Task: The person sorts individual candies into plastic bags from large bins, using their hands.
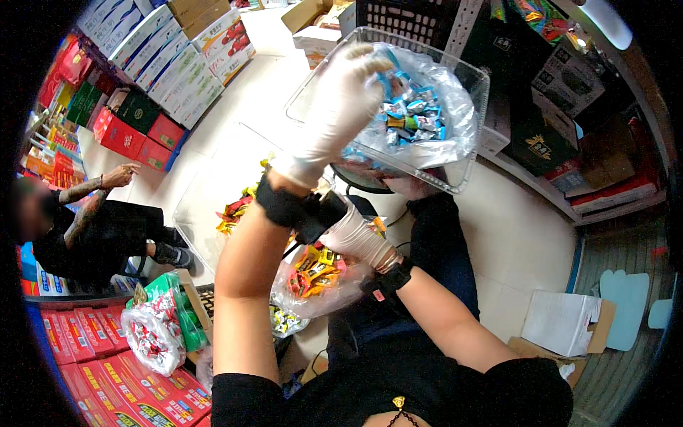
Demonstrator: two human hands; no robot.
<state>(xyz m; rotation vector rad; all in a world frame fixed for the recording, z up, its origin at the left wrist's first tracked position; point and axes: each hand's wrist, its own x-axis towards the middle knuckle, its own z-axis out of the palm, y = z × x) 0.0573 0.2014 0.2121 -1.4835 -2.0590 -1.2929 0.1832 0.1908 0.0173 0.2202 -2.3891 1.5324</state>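
My left hand [341, 107], in a white glove, is raised over the left part of a clear plastic bin [469, 155]; its fingers are blurred, and whether they hold anything cannot be told. Inside the bin, a clear plastic bag [459, 115] is full of blue and silver wrapped candies [419, 115]. My right hand [355, 235], also gloved, is lower down by an orange-and-yellow wrapper, its fingers partly hidden behind my left wrist. Below it lies a bag of yellow and orange wrapped candies [317, 269]. More red and yellow candies [232, 213] lie in another clear bin to the left.
A person [90, 229] in black sits at the far left. Stacked cartons [165, 58] stand at the upper left, red boxes [128, 384] at the lower left beside a bag of red-and-white candies [155, 336]. Shelves with dark boxes [539, 139] line the right; a white box [560, 323] stands lower right.
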